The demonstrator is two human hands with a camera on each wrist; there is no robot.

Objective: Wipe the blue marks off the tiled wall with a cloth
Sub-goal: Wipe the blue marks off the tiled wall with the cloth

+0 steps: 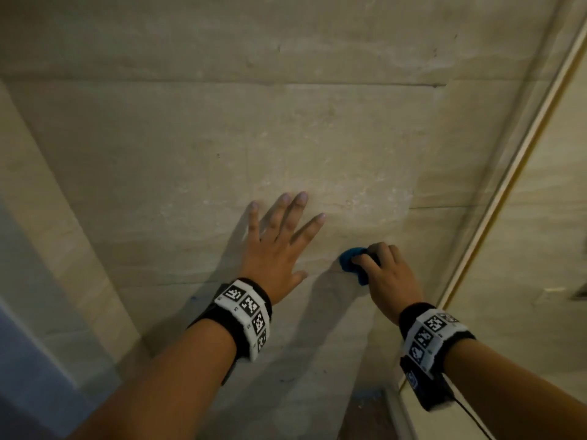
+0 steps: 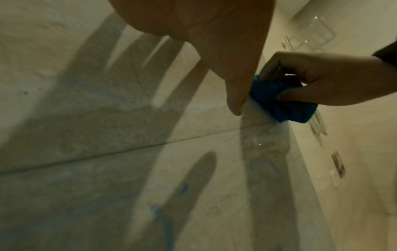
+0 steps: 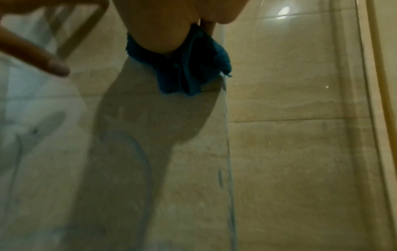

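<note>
Step in hand, as judged: wiping is under way. A crumpled blue microfibre cloth (image 1: 353,264) is grasped in the right hand (image 1: 389,274), its fingers (image 2: 298,95) curled round the bundle, and is held against the beige stone-look tiled wall (image 1: 317,138). The cloth lies just above a horizontal grout line (image 2: 128,149), near a vertical glass panel edge (image 3: 227,152).

The left hand (image 1: 279,246) is laid flat on the wall just left of the cloth, fingers (image 1: 287,204) spread and straight, nothing grasped; it is judged to serve as a brace.

Blue marks remain below the cloth: a curved blue line (image 3: 141,152) is seen in the right wrist view, and short blue streaks (image 2: 160,212) in the left wrist view. The tile above the hands appears free of marks, though the light is dim.

Next move, as judged: the cloth should be drawn downward across the grout line onto the curved line, with firm pressure kept, then carried leftward to the streaks. The left hand may need shifting lower if the reach is blocked.
</note>
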